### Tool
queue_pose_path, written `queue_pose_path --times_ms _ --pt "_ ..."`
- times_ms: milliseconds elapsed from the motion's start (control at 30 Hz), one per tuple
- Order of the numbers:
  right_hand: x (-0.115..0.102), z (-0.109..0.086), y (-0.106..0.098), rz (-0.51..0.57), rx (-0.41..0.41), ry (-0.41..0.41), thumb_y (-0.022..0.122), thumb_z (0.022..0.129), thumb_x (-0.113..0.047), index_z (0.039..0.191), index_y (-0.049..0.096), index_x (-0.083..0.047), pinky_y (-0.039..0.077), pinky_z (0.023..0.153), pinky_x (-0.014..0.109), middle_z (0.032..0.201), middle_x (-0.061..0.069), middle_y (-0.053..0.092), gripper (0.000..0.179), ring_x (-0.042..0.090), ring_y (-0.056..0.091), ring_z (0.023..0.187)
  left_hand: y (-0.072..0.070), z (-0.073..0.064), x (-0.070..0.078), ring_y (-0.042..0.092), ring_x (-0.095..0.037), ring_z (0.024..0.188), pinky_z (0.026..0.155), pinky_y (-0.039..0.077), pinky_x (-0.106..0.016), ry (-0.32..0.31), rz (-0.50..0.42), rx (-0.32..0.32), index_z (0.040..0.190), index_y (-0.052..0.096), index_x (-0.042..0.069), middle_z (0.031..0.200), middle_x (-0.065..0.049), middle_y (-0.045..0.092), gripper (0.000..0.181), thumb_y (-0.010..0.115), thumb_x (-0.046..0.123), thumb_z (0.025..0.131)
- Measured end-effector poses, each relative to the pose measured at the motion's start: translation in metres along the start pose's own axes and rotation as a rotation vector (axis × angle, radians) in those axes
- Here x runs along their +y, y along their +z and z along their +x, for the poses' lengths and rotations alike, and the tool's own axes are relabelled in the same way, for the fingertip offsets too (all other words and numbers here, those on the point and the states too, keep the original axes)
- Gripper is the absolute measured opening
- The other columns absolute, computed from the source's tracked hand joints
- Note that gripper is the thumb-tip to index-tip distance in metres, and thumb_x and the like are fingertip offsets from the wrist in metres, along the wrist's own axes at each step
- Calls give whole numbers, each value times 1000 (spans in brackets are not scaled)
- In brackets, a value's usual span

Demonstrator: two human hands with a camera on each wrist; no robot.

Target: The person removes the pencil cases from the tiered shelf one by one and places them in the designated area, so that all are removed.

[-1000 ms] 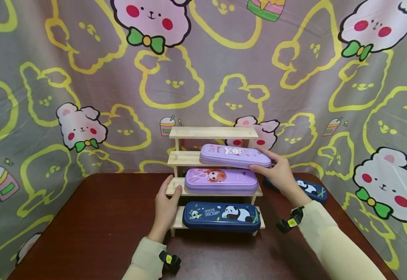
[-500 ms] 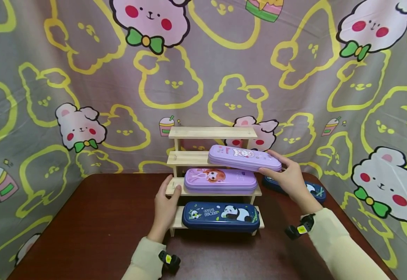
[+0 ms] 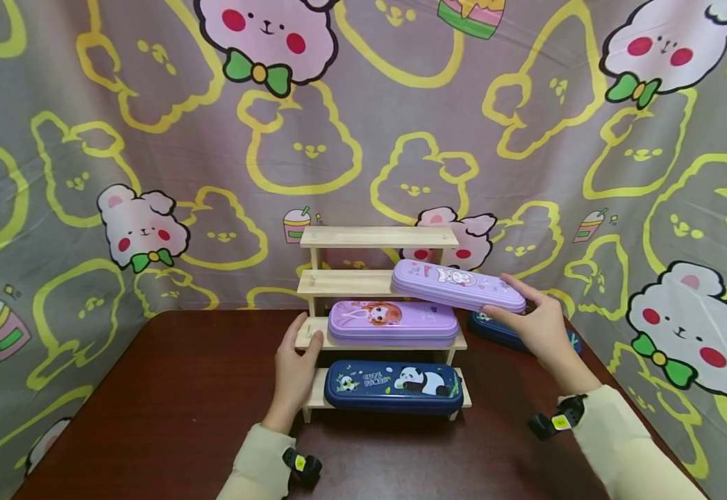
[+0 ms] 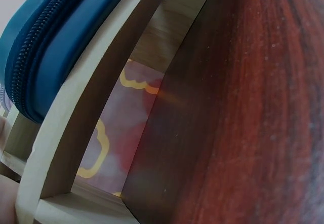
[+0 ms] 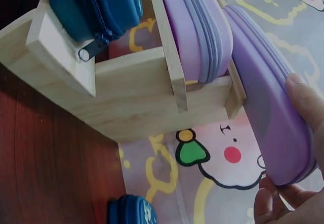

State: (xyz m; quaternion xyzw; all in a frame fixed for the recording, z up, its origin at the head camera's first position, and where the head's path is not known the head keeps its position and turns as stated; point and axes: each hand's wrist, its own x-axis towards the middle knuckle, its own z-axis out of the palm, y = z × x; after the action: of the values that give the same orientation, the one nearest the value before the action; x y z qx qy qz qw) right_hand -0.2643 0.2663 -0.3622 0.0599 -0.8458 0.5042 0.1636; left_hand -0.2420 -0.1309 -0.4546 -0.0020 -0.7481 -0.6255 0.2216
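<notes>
My right hand [image 3: 543, 329] pinches the right end of a lilac pencil case [image 3: 438, 280] with a rabbit picture. The case tilts down to the right, its left end over the third step of a wooden stepped rack [image 3: 375, 237]. In the right wrist view, the thumb is on one side of the lilac pencil case [image 5: 273, 107] and the fingers under its end. My left hand [image 3: 296, 364] holds the rack's left side at the second step. A purple pencil case with a girl picture [image 3: 363, 326] lies on that step, a navy panda pencil case [image 3: 369, 397] on the lowest.
Another navy panda pencil case [image 3: 494, 330] lies on the dark red table [image 3: 201, 403] behind my right hand, partly hidden. A patterned cloth [image 3: 338, 139] hangs close behind the rack and along both sides.
My right hand has drawn the lilac pencil case to the right and slightly down, partly off the third step. My left hand has stayed at the rack.
</notes>
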Motion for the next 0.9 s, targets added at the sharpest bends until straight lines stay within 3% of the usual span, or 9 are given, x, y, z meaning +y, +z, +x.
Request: queue_pose_path --times_ms 367,900 --pt "9 -11 -19 -5 49 -31 80 85 -31 147 49 -12 49 73 10 129 14 48 72 20 52 100 0 1 -1 40 -25 136 113 30 -46 1 2 -5 147 46 10 147 -9 47 53 63 24 99" --pt "24 -30 -50 -92 111 47 78 85 -39 149 46 -16 46 74 6 146 20 45 75 22 49 107 0 1 -2 40 -22 137 113 30 -43 -17 10 -4 147 46 11 147 -7 47 54 63 25 98"
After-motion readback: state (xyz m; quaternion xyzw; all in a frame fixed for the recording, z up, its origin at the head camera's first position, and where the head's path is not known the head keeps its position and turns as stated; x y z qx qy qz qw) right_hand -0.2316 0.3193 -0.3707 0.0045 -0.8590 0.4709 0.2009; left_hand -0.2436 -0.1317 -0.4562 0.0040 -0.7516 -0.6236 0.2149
